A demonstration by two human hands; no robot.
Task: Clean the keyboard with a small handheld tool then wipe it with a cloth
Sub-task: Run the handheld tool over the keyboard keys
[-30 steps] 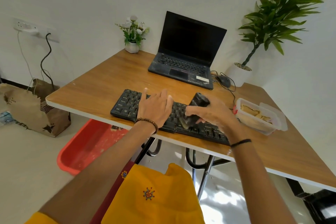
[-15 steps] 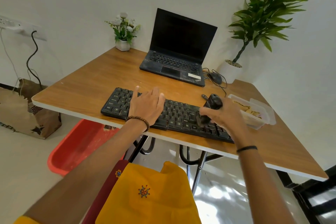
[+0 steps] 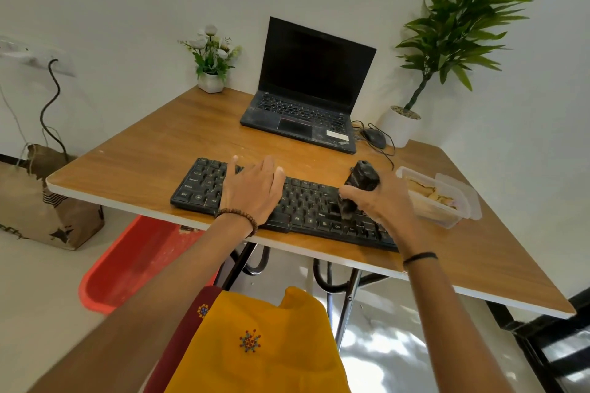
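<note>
View from a head-worn camera, looking down at a wooden table (image 3: 153, 153) where a person's two bare arms reach forward. A black keyboard (image 3: 306, 201) lies along the near edge of the table. The left hand (image 3: 252, 191), with a beaded bracelet at the wrist, rests flat on the left half of the keys, fingers straight and slightly spread, holding nothing. The right hand (image 3: 383, 201) has its fingers and thumb curled around a black handheld tool (image 3: 360, 180), which stands tilted with its lower end touching the keys on the right half. Just beside that hand sits a clear plastic container (image 3: 459, 201) holding tan pieces that cannot be made out. Farther back are an open laptop (image 3: 306, 89) with a dark screen, a wired mouse (image 3: 375, 138), a small pot of white flowers (image 3: 210, 57) and a tall green plant (image 3: 463, 16) in a white pot. A red tub (image 3: 137, 265) and a brown bag (image 3: 48, 210) sit on the floor.
</note>
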